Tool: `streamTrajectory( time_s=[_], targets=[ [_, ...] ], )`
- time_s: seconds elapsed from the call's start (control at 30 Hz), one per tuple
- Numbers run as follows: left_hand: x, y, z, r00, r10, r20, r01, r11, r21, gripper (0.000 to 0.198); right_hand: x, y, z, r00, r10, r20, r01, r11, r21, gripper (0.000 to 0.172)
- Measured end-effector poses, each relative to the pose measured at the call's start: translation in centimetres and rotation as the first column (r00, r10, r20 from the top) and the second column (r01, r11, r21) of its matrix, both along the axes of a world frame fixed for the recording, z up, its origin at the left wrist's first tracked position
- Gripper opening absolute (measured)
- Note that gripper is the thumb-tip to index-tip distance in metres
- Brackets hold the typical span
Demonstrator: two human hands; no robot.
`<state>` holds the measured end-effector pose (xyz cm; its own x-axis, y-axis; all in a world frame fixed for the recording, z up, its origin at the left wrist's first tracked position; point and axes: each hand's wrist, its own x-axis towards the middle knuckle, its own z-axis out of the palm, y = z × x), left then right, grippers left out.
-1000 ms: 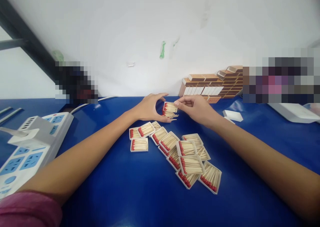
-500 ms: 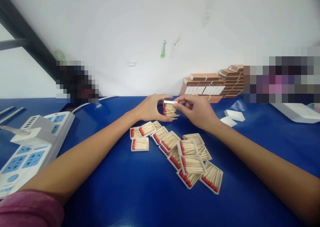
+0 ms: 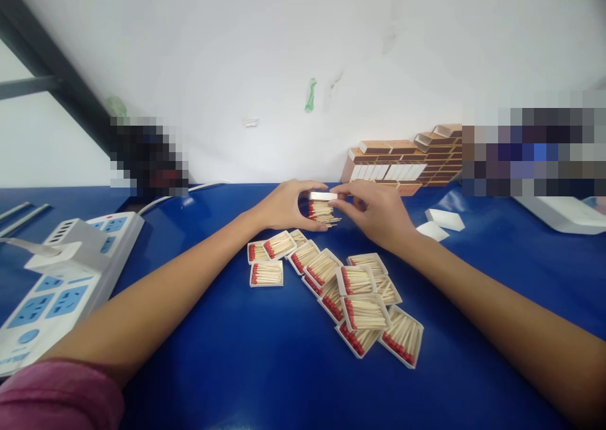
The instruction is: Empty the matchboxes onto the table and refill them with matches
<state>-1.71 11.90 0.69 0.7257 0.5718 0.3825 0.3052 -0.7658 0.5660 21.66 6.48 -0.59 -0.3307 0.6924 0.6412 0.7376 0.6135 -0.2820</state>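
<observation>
White match tray (image 3: pixel 322 197) in the curled fingers of left hand (image 3: pixel 284 206) and right hand (image 3: pixel 379 215), both arms outstretched.

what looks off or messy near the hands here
A few matchsticks poke out sideways from the match tray held between the left hand and right hand. The open trays nearer the camera lie overlapped and crooked on the table. No damage shows.
</observation>
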Motion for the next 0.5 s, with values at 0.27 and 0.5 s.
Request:
streamTrajectory(
  time_s=[0.27,0.5],
  targets=[
    [-0.2,0.4,-0.4,0.999,0.037,-0.001,-0.037,0.999,-0.027,0.088,0.2,-1.2,1.4,0.98,-0.089,0.18,0.079,0.995,0.06,0.035],
    [-2.0,0.9,2.9,0.976,0.202,-0.077,-0.212,0.967,-0.141,0.047,5.1,-1.1,3.0,0.984,-0.168,0.054,0.171,0.984,-0.053,0.032]
  ],
)
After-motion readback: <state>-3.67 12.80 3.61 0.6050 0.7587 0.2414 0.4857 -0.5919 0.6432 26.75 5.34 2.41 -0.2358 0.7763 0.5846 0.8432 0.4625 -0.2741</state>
